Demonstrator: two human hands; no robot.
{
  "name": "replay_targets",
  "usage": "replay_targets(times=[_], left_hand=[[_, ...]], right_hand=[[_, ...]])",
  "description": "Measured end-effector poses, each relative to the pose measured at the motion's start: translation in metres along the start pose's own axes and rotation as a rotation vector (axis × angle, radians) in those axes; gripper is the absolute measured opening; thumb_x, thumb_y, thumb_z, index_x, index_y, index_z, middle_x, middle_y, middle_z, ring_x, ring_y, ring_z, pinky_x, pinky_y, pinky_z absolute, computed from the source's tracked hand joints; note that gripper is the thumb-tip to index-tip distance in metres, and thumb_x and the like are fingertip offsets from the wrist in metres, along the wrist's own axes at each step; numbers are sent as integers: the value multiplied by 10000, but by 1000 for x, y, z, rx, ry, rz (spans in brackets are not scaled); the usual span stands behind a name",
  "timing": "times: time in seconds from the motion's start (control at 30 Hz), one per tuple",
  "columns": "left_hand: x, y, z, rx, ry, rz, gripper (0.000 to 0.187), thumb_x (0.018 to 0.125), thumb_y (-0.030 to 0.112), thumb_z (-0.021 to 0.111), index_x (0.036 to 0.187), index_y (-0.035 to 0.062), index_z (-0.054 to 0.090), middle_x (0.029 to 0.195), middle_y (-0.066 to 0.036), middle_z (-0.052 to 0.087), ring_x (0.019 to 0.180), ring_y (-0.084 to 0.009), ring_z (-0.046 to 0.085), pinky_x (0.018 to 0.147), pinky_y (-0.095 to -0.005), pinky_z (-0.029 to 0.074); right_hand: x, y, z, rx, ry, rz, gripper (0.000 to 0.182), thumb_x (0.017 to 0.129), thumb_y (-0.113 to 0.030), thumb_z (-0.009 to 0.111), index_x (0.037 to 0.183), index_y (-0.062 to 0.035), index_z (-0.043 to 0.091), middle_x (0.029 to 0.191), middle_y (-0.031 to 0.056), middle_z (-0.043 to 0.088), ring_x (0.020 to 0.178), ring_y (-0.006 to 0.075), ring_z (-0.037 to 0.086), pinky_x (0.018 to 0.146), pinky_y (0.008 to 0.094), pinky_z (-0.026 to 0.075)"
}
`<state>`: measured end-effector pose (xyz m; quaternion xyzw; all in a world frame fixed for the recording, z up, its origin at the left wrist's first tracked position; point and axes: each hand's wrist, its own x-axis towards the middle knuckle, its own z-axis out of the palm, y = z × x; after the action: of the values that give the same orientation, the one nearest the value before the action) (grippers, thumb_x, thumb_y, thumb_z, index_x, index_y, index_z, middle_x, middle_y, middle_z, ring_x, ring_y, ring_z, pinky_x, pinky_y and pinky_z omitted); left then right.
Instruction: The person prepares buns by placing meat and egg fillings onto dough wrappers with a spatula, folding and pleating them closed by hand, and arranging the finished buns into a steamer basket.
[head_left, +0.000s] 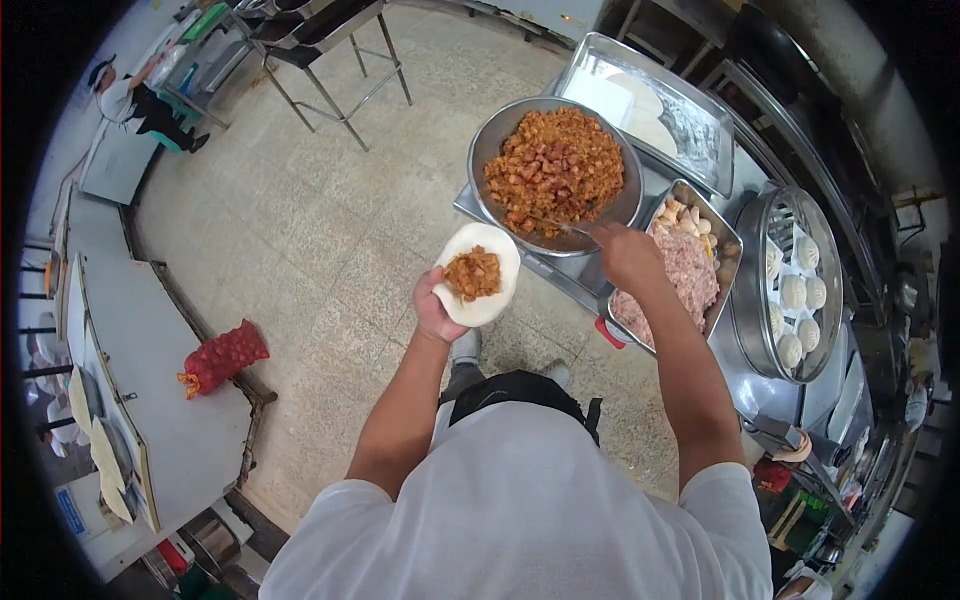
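At frame centre the left hand [432, 310] cups a soft, floppy dough wrapper [484, 276] heaped with filling, best supported from beneath. Just beyond, the right hand's [628, 255] fingers pinch a thin utensil [562, 226] that reaches into the metal filling bowl [556, 172] on the counter [690, 385].

Dough wrapper [484, 290] loaded with filling, spoon [560, 226] set in the filling bowl [490, 150].

Round white wrapper is held flat, face up, on the left hand [436, 310], with a small mound of brown diced filling [473, 274] placed near its centre. Thin metal spoon is gripped by the right hand [626, 254], its tip buried in the brown filling at the near edge of the round steel bowl, just right of the wrapper.
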<state>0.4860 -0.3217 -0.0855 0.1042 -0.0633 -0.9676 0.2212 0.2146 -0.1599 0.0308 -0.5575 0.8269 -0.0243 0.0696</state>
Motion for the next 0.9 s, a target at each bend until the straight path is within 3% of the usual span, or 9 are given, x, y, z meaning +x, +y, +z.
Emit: replay_targets(times=[0.07, 0.3, 0.47, 0.73, 0.9], left_hand=[[7, -3, -16, -12, 56, -78, 701, 854, 384, 621, 1438, 38, 448, 1425, -207, 515, 1309, -403, 498, 1123, -574, 367], [21, -26, 1, 9, 205, -50, 569, 915, 253, 544, 1421, 12, 442, 1394, -208, 538, 1279, -386, 531, 1116, -555, 387], [26, -36, -4, 14, 140, -45, 643, 869, 245, 645, 1436, 36, 427, 1393, -204, 536, 1279, -386, 531, 1116, -551, 394], [18, -32, -1, -38, 86, -29, 572, 876, 167, 638, 1405, 46, 456, 1349, -181, 570, 1253, -368, 555, 1090, -545, 430], [12, -44, 18, -30, 97, 92, 590, 891, 238, 646, 1417, 50, 458, 1373, -176, 563, 1274, -365, 540, 1103, -538, 415]], right_hand=[[-2, 5, 1, 53, 21, -72, 325, 818, -87, 544, 1117, -78, 669, 978, 144, 673, 866, 350, 682, 750, 464, 554], [-29, -7, -2, 174, 56, -36, 301, 826, -74, 554, 1099, -72, 681, 959, 159, 679, 846, 360, 675, 736, 463, 548], [-59, -27, 3, 546, 203, 2, 295, 828, 17, 567, 1084, -67, 689, 955, 165, 652, 833, 363, 657, 713, 444, 537], [-86, -67, 23, 569, 255, 53, 316, 816, 39, 593, 1090, -75, 702, 921, 128, 611, 825, 321, 649, 717, 416, 540], [-92, -83, 35, 643, 282, 42, 341, 803, 42, 616, 1112, -73, 703, 922, 119, 610, 818, 307, 645, 702, 405, 534]])
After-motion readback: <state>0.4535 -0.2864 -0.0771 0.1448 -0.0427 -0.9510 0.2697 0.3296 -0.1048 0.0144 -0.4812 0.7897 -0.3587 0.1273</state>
